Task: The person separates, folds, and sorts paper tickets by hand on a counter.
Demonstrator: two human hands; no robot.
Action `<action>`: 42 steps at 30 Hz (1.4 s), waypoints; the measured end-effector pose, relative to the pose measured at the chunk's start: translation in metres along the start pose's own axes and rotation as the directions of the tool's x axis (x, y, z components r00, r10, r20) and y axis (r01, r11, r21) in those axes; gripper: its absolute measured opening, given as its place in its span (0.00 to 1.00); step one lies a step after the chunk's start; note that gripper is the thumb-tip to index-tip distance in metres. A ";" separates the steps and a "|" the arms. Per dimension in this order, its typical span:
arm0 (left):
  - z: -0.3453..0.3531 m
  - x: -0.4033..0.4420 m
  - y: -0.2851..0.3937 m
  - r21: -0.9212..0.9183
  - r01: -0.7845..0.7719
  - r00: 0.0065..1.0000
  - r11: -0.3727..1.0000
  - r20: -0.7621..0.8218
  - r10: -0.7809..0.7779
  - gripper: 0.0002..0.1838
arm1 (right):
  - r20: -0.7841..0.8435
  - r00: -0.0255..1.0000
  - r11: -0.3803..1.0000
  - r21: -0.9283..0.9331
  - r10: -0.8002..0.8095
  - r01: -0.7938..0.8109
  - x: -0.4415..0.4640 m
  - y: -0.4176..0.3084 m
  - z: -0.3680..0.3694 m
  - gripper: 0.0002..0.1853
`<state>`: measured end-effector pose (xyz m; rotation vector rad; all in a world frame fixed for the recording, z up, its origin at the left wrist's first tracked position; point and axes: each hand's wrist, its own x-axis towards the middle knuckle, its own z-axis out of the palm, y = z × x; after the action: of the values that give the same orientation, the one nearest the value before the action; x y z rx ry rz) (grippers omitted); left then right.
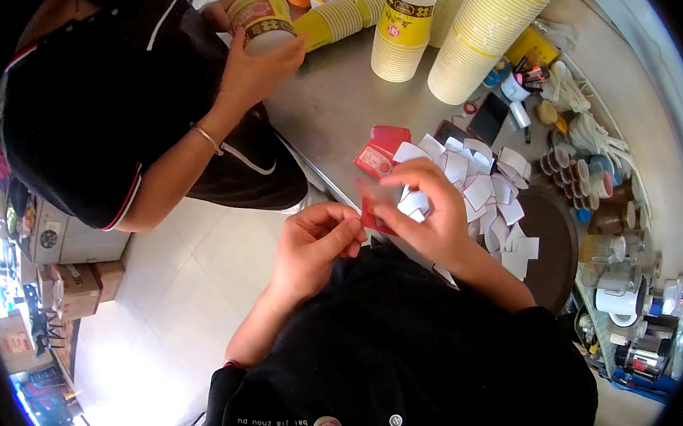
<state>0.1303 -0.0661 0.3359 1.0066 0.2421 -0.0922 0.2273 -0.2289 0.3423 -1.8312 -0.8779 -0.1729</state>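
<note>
My left hand (318,245) is closed in a pinch at the edge of a small red label (370,209), in front of my body. Close against the label's other side is my right hand (439,216). Its fingertips are smeared by motion, so whether they grip the label is unclear. Beyond them, red printed cards or labels (376,161) lie on the metal table. Beside my right hand spreads a heap of white paper pieces (479,191), many curled.
A co-worker's hands (256,67) hold a yellow paper bowl (261,19) at upper left. Tall stacks of yellow-and-white cups (489,24) stand at the back. A dark round tray (553,242) lies right of the papers. Jars and utensils line the wall; cartons (78,291) stand at left.
</note>
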 end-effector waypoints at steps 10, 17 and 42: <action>0.004 -0.001 -0.001 -0.009 -0.040 0.999 0.999 -0.006 0.040 0.05 | 0.169 0.983 0.960 0.278 -0.072 0.022 -0.010 -0.010 0.004 0.09; 0.003 -0.003 -0.004 -0.009 -0.079 0.997 0.997 0.009 0.079 0.05 | 0.162 0.984 0.961 0.274 -0.078 0.031 -0.013 -0.013 0.006 0.09; 0.020 0.085 -0.085 0.497 -0.062 0.997 0.866 0.066 0.033 0.09 | -0.559 0.764 0.944 0.125 0.322 -0.306 -0.026 0.044 -0.094 0.04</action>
<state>0.2000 -0.1256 0.2559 1.5256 0.1425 -0.1428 0.2624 -0.3298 0.3376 -1.7242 -0.1380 -0.4705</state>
